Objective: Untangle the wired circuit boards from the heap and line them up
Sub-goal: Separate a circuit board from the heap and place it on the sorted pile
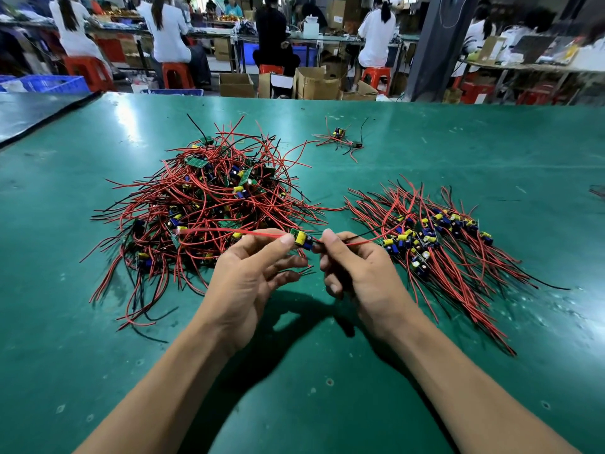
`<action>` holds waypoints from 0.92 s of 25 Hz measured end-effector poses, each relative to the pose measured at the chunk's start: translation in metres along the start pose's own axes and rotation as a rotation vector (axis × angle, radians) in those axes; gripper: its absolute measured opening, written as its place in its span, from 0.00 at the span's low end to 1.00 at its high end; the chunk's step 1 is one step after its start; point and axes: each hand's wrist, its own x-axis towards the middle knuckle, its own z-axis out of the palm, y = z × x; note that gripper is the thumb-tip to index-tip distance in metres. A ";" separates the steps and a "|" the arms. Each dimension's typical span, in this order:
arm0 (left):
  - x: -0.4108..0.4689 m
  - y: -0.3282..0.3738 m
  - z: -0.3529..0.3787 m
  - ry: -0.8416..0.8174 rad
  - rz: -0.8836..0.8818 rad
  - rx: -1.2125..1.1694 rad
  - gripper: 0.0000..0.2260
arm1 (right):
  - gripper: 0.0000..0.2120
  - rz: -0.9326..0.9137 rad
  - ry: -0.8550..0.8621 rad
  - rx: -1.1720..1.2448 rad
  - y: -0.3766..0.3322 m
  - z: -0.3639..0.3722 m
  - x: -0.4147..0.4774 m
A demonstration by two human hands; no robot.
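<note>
A tangled heap of small green circuit boards with red and black wires lies left of centre on the green table. To the right, a lined-up row of boards lies with wires trailing toward me. Between them, above the table, I hold one wired circuit board with a yellow and a blue part. My left hand pinches its red wires at the board's left end. My right hand pinches the wires at its right end. One red wire stretches left toward the heap, another runs right toward the row.
A small separate clump of wired boards lies farther back on the green table. Beyond the far edge are cardboard boxes, red stools, blue crates and seated people at other benches.
</note>
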 end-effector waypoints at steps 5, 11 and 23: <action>-0.001 -0.003 -0.002 -0.154 -0.127 -0.052 0.07 | 0.10 0.195 -0.159 0.187 -0.012 -0.009 -0.001; 0.001 -0.002 0.003 -0.191 -0.331 0.097 0.16 | 0.15 0.295 -0.204 0.029 -0.016 -0.013 -0.005; -0.007 -0.018 0.003 -0.257 -0.292 0.138 0.07 | 0.07 0.281 -0.189 -0.017 -0.012 -0.022 -0.001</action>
